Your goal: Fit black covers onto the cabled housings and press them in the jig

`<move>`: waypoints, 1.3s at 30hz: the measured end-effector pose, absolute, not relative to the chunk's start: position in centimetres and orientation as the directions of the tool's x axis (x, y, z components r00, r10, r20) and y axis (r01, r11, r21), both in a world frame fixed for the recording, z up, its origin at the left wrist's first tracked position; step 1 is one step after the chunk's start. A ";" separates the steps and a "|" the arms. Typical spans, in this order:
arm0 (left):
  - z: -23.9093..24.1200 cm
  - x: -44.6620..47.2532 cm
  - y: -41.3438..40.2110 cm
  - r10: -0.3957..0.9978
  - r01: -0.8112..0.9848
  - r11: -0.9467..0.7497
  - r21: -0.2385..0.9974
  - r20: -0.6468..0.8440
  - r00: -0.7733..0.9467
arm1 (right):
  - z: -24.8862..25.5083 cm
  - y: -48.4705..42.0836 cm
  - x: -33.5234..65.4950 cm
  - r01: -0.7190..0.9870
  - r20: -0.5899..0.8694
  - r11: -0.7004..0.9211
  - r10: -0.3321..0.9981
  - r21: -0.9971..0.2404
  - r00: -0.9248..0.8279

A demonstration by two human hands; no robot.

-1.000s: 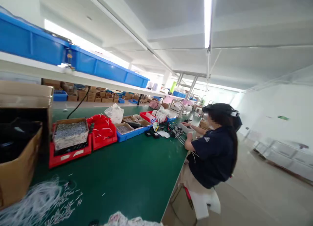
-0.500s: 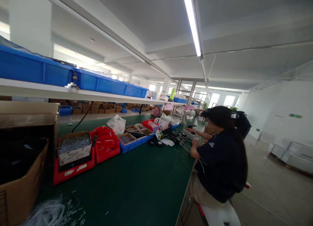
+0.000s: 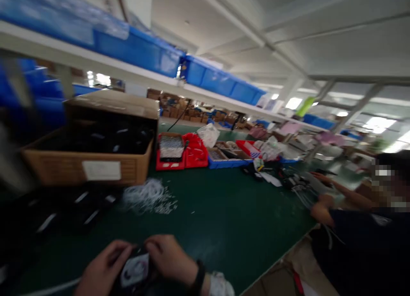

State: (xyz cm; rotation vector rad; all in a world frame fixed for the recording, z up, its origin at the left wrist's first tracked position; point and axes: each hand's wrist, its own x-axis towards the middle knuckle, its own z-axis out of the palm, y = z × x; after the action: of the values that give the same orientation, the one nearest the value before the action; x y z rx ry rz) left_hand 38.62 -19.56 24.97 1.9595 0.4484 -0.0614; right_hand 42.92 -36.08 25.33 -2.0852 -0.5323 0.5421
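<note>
Currently: left hand (image 3: 102, 266) and right hand (image 3: 168, 258), fingers curled round small black device (image 3: 134, 270); inspecting step, steady two-handed grip needed next.

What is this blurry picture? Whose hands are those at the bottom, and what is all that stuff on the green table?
The picture comes from a camera worn on a person's head, so you see what that person sees. It is blurry. The two hands at the bottom are that person's own: the left hand and the right hand. Together they hold a small black part with a pale label; what it is, the blur hides.

The green table is a long workbench. On it lie a heap of white wires, a big cardboard box full of dark things, red trays and a blue tray with small parts. Blue bins stand on the shelf above.

On the right sits a co-worker in dark clothes, with their own hands on the table.
</note>
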 end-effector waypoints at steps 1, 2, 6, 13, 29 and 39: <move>24.6 38.2 -19.3 0.175 0.278 -0.300 0.913 -0.234 0.956 | 24.6 -36.1 43.0 0.047 -0.247 -0.442 0.584 -0.896 0.773; 24.3 38.0 -19.1 0.138 0.236 -0.258 0.937 -0.206 0.969 | 23.9 -36.2 43.1 -0.118 -0.342 -0.376 0.610 -0.919 0.715; 23.4 37.9 -18.7 0.182 0.208 -0.191 0.959 -0.174 0.968 | 22.2 -36.4 43.1 -0.453 -0.482 -0.228 0.644 -0.862 0.594; 23.5 37.0 -18.8 0.153 0.157 -0.082 0.984 -0.143 0.978 | 20.6 -34.8 41.2 -0.474 -0.447 -0.074 0.485 -0.877 0.752; 23.1 36.4 -18.1 0.031 0.127 -0.209 0.970 -0.123 0.992 | 21.8 -35.9 40.9 -0.498 -0.290 0.191 0.619 -0.846 0.730; 22.6 36.1 -19.0 0.058 0.159 0.001 0.987 -0.158 0.986 | 21.7 -35.9 40.9 -0.482 -0.265 0.184 0.645 -0.857 0.717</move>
State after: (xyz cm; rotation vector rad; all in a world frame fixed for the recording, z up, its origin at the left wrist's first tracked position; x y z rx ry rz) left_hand 36.10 -19.02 22.62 1.5701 0.1704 -0.0797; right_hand 40.91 -35.85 21.65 -1.1345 -0.1694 0.7993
